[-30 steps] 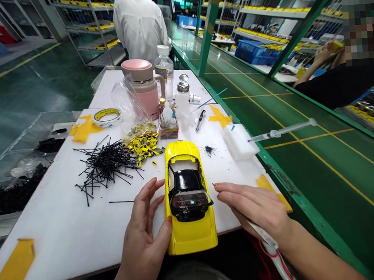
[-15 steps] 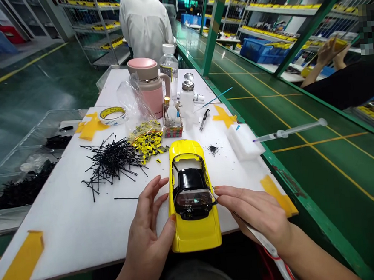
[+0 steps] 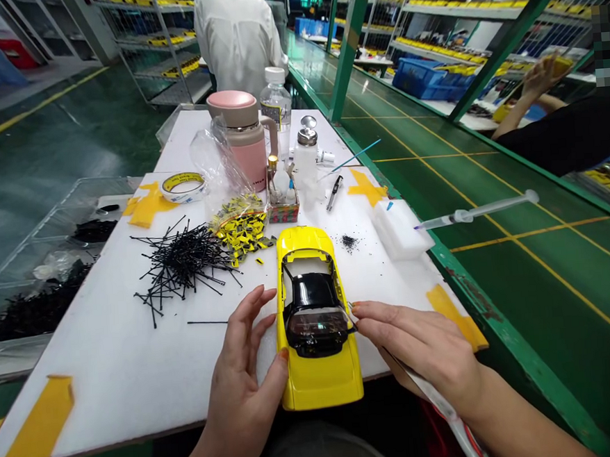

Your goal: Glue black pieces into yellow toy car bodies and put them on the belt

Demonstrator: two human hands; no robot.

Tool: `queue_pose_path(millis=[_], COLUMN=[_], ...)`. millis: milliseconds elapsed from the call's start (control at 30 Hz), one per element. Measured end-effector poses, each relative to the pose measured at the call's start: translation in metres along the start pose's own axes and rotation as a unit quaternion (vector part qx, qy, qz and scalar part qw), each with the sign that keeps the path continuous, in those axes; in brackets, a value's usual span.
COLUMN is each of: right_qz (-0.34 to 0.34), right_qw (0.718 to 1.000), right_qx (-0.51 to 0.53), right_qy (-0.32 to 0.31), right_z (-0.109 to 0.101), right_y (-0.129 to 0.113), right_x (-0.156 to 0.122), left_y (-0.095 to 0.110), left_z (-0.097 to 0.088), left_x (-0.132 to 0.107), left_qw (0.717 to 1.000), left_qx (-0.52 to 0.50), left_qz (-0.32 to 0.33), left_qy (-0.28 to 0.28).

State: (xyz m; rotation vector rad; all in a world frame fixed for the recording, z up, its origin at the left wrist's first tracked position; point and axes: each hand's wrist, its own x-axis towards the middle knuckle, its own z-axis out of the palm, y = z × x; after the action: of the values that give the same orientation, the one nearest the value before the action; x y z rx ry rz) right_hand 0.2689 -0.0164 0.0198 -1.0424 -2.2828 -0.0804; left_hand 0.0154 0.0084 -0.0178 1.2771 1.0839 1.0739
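Car: yellow toy car (image 3: 321,387), shell with a black part and a clear window piece (image 3: 312,329) fitted in it
Long axis: runs away from the person, near-straight up the desk, far end tilted slightly left; cannot tell which end is the nose
Position: near edge of the desk (image 3: 95,368), near end just past that edge
Left hand (image 3: 245,372): open, fingers spread, thumb touching the car's left side, not gripping
Right hand (image 3: 414,339): fingers closed together at the car's right side, pinching a thin pin (image 3: 350,312), tip against the car near the clear piece; a white strip (image 3: 425,387) runs under the palm
Left of car: black wire pile (image 3: 182,261), yellow-tagged bits (image 3: 243,236), apart from the car
Far side: tape roll (image 3: 183,187), plastic bag (image 3: 217,165), pink flask (image 3: 241,146), water bottle (image 3: 277,105), dispenser bottle (image 3: 307,152)
Right of car: black crumbs (image 3: 348,241), foam block (image 3: 402,229), syringe (image 3: 476,213) lying on the block, tip end only
Others: co-worker's hand (image 3: 539,76) at right holding a yellow item; person in white coat (image 3: 237,38) beyond the desk
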Motion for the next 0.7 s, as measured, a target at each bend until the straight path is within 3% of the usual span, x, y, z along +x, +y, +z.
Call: queue_pose_path(millis=[100, 233, 300, 433, 700], right_qz=[0.055, 0.222, 0.277, 0.259, 0.189], right_qw=[0.998, 0.968, 0.952, 0.960, 0.981], right_qx=[0.026, 0.081, 0.098, 0.097, 0.036], right_qy=[0.021, 0.085, 0.084, 0.043, 0.034], right_z=[-0.006, -0.007, -0.002, 0.015, 0.036], right_y=[0.001, 0.003, 0.002, -0.004, -0.014], right_x=[-0.001, -0.004, -0.007, -0.014, -0.018], left_y=[0.001, 0.001, -0.001, -0.004, -0.002], left_z=[-0.001, -0.001, -0.001, 0.000, -0.001], left_x=[-0.001, -0.001, 0.000, 0.000, 0.000], left_qw=[1.000, 1.000, 1.000, 1.000, 1.000], left_qx=[0.004, 0.006, 0.006, 0.009, 0.016], left_qz=[-0.004, -0.006, -0.004, 0.007, 0.015], left_qy=[0.002, 0.004, 0.009, 0.023, 0.022])
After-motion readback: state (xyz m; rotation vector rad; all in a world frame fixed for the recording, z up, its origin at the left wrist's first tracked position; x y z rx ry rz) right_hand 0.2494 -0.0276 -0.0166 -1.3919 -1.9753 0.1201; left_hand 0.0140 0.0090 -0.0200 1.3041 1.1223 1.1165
